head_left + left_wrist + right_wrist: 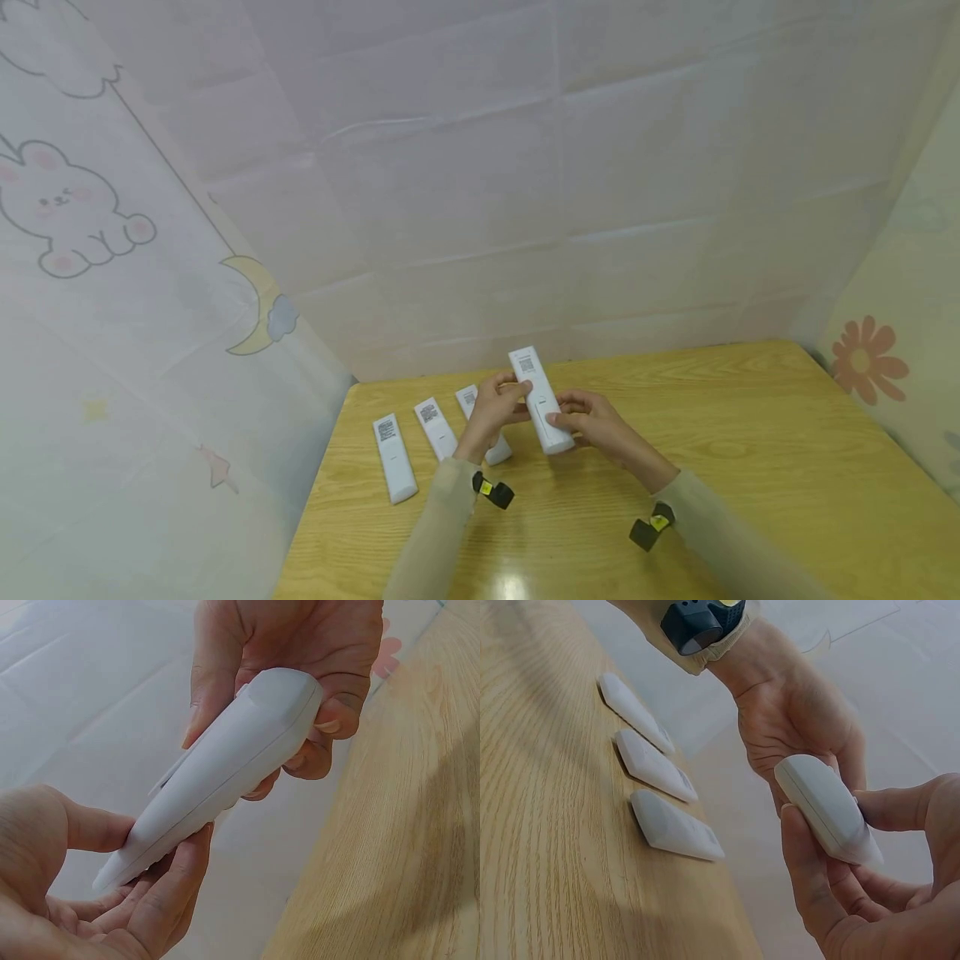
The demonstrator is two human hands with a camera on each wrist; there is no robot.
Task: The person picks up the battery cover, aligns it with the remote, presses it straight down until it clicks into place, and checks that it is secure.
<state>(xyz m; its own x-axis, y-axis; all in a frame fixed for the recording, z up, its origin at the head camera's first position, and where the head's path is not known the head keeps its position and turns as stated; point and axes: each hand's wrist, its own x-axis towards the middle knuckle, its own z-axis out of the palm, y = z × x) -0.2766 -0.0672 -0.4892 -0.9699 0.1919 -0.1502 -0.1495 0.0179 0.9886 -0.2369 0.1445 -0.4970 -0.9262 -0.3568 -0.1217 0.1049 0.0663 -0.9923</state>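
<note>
A white remote control [542, 408] is held above the table between both hands, its back with a printed code label turned up. My left hand [497, 410] pinches the narrower label end, thumb on the back and fingers underneath. The right hand [600, 425] grips the thicker end, its thumb on the battery cover. In the left wrist view, the edge of the battery cover [174, 769] stands slightly off the body of the remote. The right wrist view shows the thick rounded end of the remote [821, 799] between the right thumb and fingers.
Three more white remotes lie label side up on the wooden table [712, 417]: a left one [395, 462], a middle one [437, 429] and a right one [498, 452] partly behind my left hand. A pale fabric backdrop [480, 208] rises along the table's far edge.
</note>
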